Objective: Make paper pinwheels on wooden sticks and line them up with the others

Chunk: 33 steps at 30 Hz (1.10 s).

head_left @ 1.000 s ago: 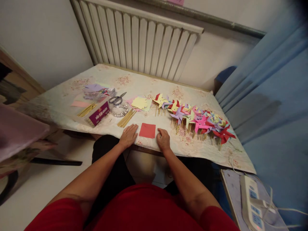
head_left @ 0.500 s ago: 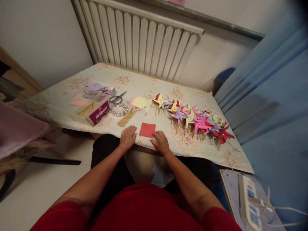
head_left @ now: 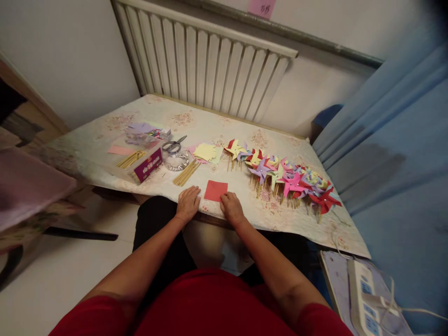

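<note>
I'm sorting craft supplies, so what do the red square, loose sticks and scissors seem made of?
Red square: likely matte paper, from its flat, crisp edges. Sticks: probably bamboo or wood, dull and tan. Scissors: probably partly metal, slim and grey; finish unclear.

Red paper point(head_left: 215, 190) at the right hand point(head_left: 231, 207); pale, pink-flowered tablecloth point(head_left: 241, 185) beneath it; red, pink, yellow and lilac pinwheels point(head_left: 292, 183) to its right.

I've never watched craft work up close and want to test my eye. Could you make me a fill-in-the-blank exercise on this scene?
1. The right hand is at a corner of a ____ paper square.
2. Of the two hands, the loose sticks lie nearer the ____ one.
3. The pinwheels stand to the person's ____.
4. The curtain is coloured ____.

Missing words: red; left; right; blue.
</note>
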Each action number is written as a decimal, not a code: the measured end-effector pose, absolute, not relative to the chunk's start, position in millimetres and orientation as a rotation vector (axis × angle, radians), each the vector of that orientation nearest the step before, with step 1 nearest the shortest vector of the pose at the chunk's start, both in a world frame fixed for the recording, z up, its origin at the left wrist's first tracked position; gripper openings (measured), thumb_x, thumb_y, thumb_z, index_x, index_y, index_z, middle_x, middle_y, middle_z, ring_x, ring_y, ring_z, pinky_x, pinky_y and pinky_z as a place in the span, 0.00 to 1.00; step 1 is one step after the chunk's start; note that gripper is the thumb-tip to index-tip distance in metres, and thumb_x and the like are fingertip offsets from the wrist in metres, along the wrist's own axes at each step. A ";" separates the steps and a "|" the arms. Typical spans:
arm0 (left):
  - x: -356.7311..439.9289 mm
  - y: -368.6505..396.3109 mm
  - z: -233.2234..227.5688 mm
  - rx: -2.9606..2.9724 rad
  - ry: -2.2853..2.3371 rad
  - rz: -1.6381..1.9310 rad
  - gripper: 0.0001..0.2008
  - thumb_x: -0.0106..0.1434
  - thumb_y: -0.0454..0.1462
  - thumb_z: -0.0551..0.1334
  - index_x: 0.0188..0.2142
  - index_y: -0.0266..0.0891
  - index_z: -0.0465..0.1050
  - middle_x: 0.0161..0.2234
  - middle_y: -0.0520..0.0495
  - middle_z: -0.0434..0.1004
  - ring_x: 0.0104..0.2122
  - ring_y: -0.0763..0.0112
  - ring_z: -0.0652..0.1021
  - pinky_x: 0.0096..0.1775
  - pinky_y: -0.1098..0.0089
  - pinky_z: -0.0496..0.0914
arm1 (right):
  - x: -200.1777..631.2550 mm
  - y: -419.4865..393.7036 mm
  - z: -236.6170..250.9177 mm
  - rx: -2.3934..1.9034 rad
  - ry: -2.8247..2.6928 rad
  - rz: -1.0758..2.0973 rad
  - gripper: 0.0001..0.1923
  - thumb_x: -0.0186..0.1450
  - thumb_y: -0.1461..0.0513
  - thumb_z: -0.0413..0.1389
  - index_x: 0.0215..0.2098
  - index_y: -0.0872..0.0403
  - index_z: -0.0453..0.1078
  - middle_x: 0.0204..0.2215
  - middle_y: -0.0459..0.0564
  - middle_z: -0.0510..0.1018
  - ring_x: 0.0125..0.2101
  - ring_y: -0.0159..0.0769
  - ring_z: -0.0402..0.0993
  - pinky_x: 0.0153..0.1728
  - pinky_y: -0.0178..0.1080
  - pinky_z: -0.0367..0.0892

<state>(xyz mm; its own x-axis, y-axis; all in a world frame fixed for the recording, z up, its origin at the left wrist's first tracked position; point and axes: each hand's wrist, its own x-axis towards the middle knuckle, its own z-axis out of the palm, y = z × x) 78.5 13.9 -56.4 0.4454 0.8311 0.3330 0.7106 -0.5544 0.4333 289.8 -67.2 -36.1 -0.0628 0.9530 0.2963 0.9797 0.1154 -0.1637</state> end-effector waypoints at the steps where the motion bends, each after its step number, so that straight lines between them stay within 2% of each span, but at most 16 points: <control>1: 78.3 13.7 -56.2 2.465 1.337 0.766 0.20 0.68 0.39 0.50 0.55 0.42 0.72 0.59 0.45 0.72 0.62 0.61 0.67 0.63 0.55 0.57 | 289.2 -66.9 -36.5 -1.898 -2.069 -0.115 0.08 0.67 0.66 0.54 0.43 0.54 0.73 0.42 0.57 0.73 0.44 0.45 0.64 0.46 0.44 0.65; 16: 77.7 11.4 -57.3 2.477 1.338 0.776 0.20 0.68 0.38 0.50 0.55 0.41 0.72 0.59 0.44 0.72 0.62 0.61 0.68 0.63 0.54 0.57 | 288.7 -69.4 -49.3 -1.809 -1.934 -0.209 0.10 0.69 0.65 0.51 0.45 0.55 0.73 0.41 0.56 0.74 0.41 0.45 0.65 0.46 0.44 0.66; 33: 77.7 8.9 -59.5 2.463 1.308 0.872 0.18 0.66 0.37 0.53 0.53 0.40 0.73 0.58 0.41 0.73 0.60 0.58 0.69 0.62 0.53 0.59 | 300.4 -72.5 -49.4 -1.657 -1.934 -0.044 0.14 0.65 0.68 0.51 0.48 0.55 0.71 0.43 0.57 0.74 0.43 0.45 0.66 0.48 0.46 0.67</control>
